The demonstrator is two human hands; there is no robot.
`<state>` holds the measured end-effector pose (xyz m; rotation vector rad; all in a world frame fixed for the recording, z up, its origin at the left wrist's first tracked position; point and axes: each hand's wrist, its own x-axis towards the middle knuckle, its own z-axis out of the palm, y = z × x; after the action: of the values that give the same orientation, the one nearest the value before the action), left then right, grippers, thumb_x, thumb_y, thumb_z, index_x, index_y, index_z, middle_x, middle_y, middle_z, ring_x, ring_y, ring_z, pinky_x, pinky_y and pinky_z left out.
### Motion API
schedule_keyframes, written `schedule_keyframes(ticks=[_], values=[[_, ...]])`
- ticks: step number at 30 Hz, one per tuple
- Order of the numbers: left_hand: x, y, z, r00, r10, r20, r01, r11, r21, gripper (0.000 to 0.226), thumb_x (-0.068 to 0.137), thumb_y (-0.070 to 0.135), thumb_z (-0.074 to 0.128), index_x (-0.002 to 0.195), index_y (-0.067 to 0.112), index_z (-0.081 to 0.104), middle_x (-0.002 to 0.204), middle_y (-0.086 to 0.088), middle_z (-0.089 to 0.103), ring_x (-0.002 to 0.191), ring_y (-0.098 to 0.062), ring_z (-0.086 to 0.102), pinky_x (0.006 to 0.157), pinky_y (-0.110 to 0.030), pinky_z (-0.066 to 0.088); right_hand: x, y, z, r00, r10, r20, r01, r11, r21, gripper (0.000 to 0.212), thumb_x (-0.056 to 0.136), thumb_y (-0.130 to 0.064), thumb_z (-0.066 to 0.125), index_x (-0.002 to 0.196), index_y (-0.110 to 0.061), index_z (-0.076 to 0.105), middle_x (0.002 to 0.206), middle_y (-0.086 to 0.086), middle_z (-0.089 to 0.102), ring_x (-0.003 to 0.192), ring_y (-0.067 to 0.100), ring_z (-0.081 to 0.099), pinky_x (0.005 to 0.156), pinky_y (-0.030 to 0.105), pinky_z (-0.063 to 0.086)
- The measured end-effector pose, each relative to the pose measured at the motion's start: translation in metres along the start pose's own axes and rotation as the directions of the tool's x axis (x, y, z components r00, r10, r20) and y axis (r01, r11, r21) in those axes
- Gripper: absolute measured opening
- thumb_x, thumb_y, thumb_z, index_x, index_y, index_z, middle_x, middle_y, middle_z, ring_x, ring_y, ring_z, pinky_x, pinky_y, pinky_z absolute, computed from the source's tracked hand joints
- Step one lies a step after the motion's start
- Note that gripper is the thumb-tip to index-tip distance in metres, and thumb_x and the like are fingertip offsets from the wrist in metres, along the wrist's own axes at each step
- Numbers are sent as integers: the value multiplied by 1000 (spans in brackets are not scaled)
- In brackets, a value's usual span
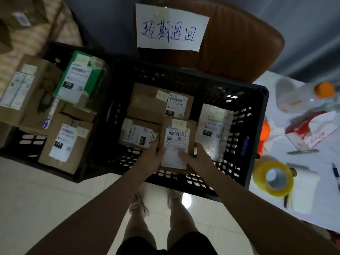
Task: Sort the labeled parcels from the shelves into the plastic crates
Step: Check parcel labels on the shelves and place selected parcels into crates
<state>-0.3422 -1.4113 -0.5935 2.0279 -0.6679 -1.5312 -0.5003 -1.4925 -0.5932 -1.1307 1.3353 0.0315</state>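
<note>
While both hands clamp small labeled parcel (175, 144) above near edge of black crate (257, 126): left hand (153, 155), right hand (196, 159), thumbs on label. Risk: released too near edge, tips onto floor; may cover labels of boxes below.

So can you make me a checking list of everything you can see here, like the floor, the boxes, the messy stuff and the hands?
Surface: pale shiny floor; white table at right.
Job's things: black crate holding three parcels; a second crate at left with more boxes; small box held over the black crate.
Clutter: tape roll, orange-capped bottle, red and white packet, pens on the table.
Grips: left hand and right hand both hold the small box.
Cables: nothing seen.
Surroundings: brown chair with a handwritten paper sign; more boxes top left, blurred.
</note>
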Motion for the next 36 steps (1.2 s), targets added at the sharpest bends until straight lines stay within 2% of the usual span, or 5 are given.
schedule_keyframes(ticks=[8,17,22,27,36], values=[[-22,18,12,996,20,-87,-50,935,-352,31,102,23,42,117,50,38,124,6,57,114,-13,55,99,-33,47,-1,-9,-4,983,-158,-89,155,987,-36,71,78,-36,78,127,-28,27,110,-12,60,95,4,62,73,16,52],[32,63,45,991,120,64,-101,966,-240,61,98,26,53,150,31,22,145,2,43,127,-15,46,107,-37,40,-6,-18,-46,822,-394,-412,276,907,-317,75,92,-34,61,150,-34,13,144,5,24,110,11,41,76,25,45],[76,86,90,965,176,193,-158,982,-105,68,96,6,52,152,24,18,141,4,40,132,-11,36,99,-23,37,27,-1,-91,892,-322,-319,46,764,-643,56,94,-13,51,146,-13,30,151,14,18,131,32,37,103,39,43],[100,79,102,953,207,221,-199,978,-58,78,92,-1,57,151,28,16,130,9,42,120,-3,37,99,-29,42,28,15,-87,964,-236,-122,25,536,-844,71,96,-5,42,153,-8,0,158,20,-15,147,34,-3,115,42,27],[102,59,113,980,196,39,-198,979,52,41,91,19,64,127,16,44,97,-1,57,91,-15,59,74,-26,50,21,8,-83,960,-227,-167,13,628,-778,65,94,-8,48,150,-15,16,158,15,-3,144,30,8,109,41,34]])
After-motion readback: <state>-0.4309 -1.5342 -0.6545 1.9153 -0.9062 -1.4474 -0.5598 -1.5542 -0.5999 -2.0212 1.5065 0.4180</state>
